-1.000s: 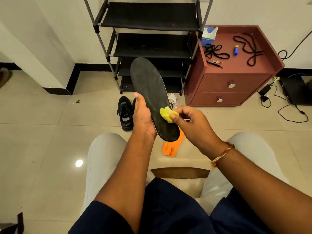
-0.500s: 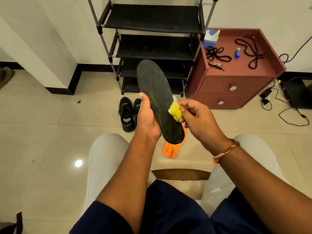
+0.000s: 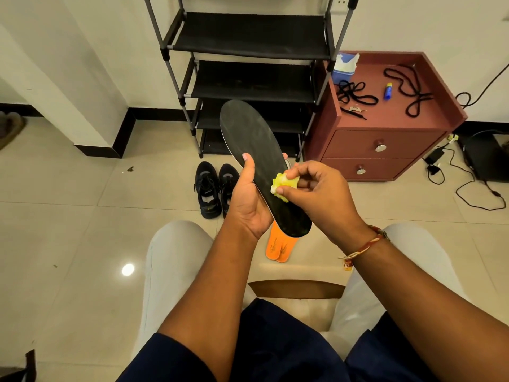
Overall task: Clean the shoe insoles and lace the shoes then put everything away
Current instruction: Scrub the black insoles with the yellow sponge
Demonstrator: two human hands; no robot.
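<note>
My left hand (image 3: 249, 199) grips the long black foam insole (image 3: 261, 161) along its edge near the heel, holding it raised and tilted over my lap; my right hand (image 3: 316, 194) pinches a small crumpled yellow cloth (image 3: 283, 183) against its face. The insole looks light, thin and bendy, so I judge it would flex under hard rubbing; holding it mid-length, thumb across the top, should steady it. The black laceless sneakers (image 3: 214, 186) and an orange insole pair (image 3: 281, 245) lie on the tiled floor (image 3: 82, 216) below.
</note>
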